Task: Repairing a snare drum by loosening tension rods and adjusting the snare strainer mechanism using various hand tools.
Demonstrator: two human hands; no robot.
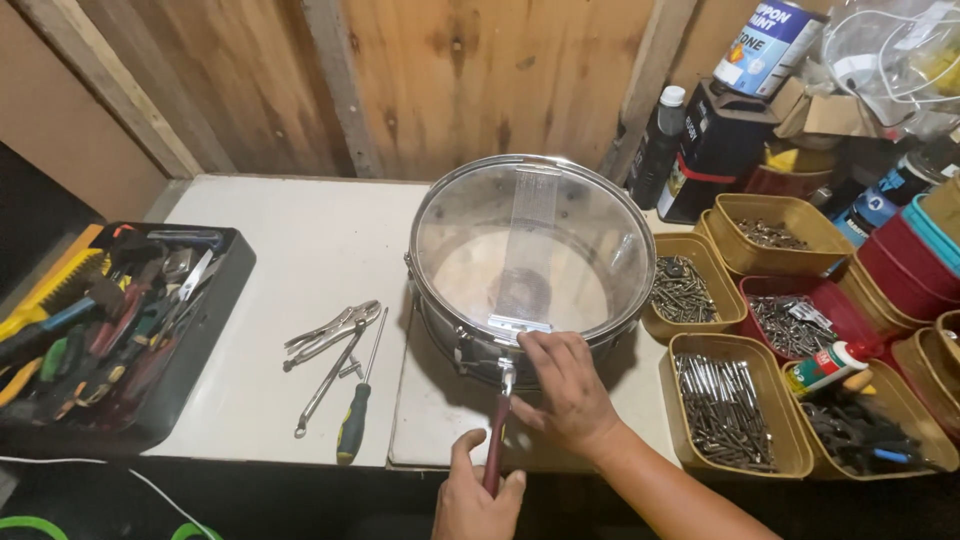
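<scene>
A snare drum (528, 265) with a clear head sits on the white bench (290, 250), near its front edge. The right hand (565, 385) rests on the drum's near rim, fingers curled. The left hand (478, 495) grips a red-handled screwdriver (497, 440) set against the drum's side. Right of the drum, brown and red trays (738, 415) hold screws and nails. A black tray (215, 300) on the left holds mixed hand tools.

Silver drum (530, 265) with clear head; dark red tool handle (495, 450); white surface (290, 250); black tray (200, 350); mustard-yellow tubs (735, 400) of grey screws.
</scene>
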